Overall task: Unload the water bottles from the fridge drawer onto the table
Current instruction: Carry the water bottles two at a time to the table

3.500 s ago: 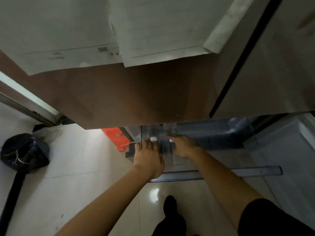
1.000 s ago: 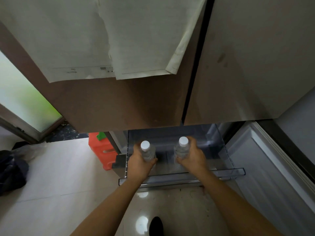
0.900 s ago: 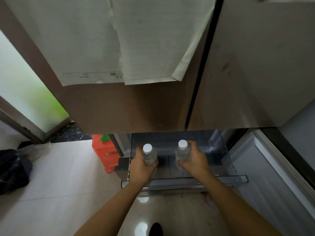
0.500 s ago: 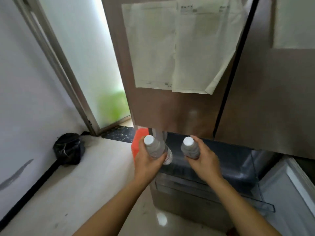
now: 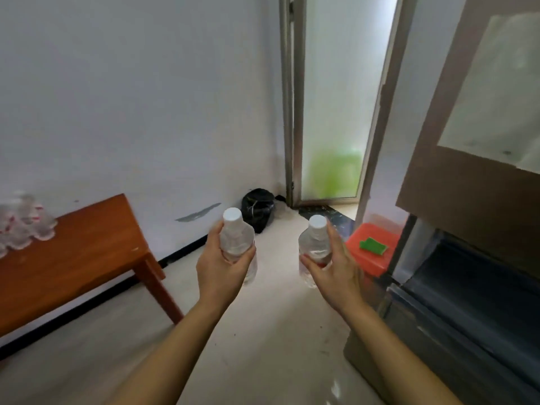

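left hand (image 5: 223, 266) grasps one water bottle (image 5: 237, 244), right hand (image 5: 336, 271) grasps another bottle (image 5: 315, 248), both upright in the air right of wooden table (image 5: 73, 258), fridge drawer (image 5: 473, 293) further right

**Two bottles held between table and fridge**

The orange-brown wooden table (image 5: 73, 252) stands at left against the white wall (image 5: 131, 97), clear plastic bottles (image 5: 23, 226) grouped on its far left. At right sits the open dark fridge drawer (image 5: 473, 290). Between them, each hand holds one clear white-capped water bottle: left hand (image 5: 222, 273), right hand (image 5: 336, 273). Behind, a black bag (image 5: 258, 209) sits in the corner.
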A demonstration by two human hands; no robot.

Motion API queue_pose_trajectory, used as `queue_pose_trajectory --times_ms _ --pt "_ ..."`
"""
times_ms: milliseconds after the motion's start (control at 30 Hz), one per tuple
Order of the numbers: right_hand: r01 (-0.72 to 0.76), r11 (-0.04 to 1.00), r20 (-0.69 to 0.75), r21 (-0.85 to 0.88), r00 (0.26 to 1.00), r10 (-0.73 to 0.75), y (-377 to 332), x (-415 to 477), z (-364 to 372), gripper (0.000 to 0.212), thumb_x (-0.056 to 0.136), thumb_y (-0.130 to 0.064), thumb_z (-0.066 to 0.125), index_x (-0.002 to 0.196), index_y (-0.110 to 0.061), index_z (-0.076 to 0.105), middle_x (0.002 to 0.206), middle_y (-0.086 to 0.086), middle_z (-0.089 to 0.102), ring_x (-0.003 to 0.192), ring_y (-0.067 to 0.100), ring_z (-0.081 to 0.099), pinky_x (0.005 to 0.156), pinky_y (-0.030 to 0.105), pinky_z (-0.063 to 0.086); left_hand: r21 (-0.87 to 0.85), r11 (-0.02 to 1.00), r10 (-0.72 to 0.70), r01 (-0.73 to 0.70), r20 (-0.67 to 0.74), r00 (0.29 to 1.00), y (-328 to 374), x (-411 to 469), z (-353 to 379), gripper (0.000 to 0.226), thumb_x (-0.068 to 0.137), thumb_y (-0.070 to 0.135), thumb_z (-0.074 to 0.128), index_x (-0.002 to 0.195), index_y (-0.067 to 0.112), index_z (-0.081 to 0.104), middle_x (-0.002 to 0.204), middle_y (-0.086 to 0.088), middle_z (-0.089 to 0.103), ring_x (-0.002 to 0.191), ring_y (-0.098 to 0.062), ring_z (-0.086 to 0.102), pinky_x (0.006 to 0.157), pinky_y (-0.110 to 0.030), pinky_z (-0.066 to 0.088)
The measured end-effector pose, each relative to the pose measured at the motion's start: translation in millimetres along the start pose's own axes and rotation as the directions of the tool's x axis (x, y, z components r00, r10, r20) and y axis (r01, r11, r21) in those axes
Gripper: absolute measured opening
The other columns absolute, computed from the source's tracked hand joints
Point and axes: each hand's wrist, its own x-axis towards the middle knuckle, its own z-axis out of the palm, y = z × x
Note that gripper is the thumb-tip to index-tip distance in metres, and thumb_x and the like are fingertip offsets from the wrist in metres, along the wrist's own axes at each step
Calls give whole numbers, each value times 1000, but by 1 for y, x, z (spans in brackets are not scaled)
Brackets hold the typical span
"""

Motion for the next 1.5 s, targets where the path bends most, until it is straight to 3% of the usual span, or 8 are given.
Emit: queue_pose_trajectory --times_ms 100,233,367,567,667,1000,1200,1500 --pt "71 997 77 -20 995 -70 -47 -4 48 93 82 -45 76 153 -47 16 138 -4 57 119 23 59 87 40 52 12 999 -45 46 -98 994 -31 3 -62 77 77 33 83 142 31 42 132 8 58 117 -12 56 99 -43 52" --pt "182 983 147 -22 973 -177 -122 -16 126 88 84 -44 74 154 -42 21 136 -5 57 112 25 61 74 32 44 27 997 -71 78 -203 977 -76 10 -153 77 76 32 84 142 30 45 132 10 59 117 -6 56 100 -33 50" --pt "271 961 240 52 931 -276 -197 -32 215 87 87 -47 70 155 -42 16 138 -6 55 110 19 61 74 26 41 26 993 -104 116 -277 955 -130 20 -253 75 76 34 83 139 40 42 120 27 56 108 8 56 94 -29 50" --pt "306 942 317 141 887 -335 -303 -51 349 85 87 -55 66 154 -45 14 136 -10 57 110 11 61 79 23 47 51 987 -126 154 -351 928 -214 49 -389 75 75 29 85 139 31 44 125 14 60 113 -9 60 95 -39 54" --pt "308 937 350 164 870 -348 -343 -53 400 85 87 -53 67 154 -41 16 138 -8 57 115 14 61 84 33 55 62 980 -149 187 -392 908 -247 64 -435 75 75 29 85 138 31 45 126 12 60 113 -9 60 96 -41 54" --pt "324 913 398 248 825 -401 -422 -4 559 88 86 -55 68 154 -42 15 144 -11 52 127 15 55 96 41 50 58 964 -204 260 -468 860 -344 154 -514 72 72 31 86 134 31 49 117 18 63 108 -3 62 92 -35 56" --pt "296 920 483 256 785 -387 -452 59 667 93 83 -61 67 155 -43 10 153 -11 43 134 20 51 100 46 49 70 946 -244 317 -490 837 -404 241 -538 66 73 34 86 130 27 54 115 15 66 106 -7 64 91 -41 57" --pt "393 891 532 229 716 -453 -532 126 797 92 80 -66 67 155 -34 23 150 -7 48 130 19 54 97 42 50 195 875 -267 442 -568 779 -485 332 -612 74 72 39 86 136 22 52 128 7 62 119 -17 56 98 -50 51"
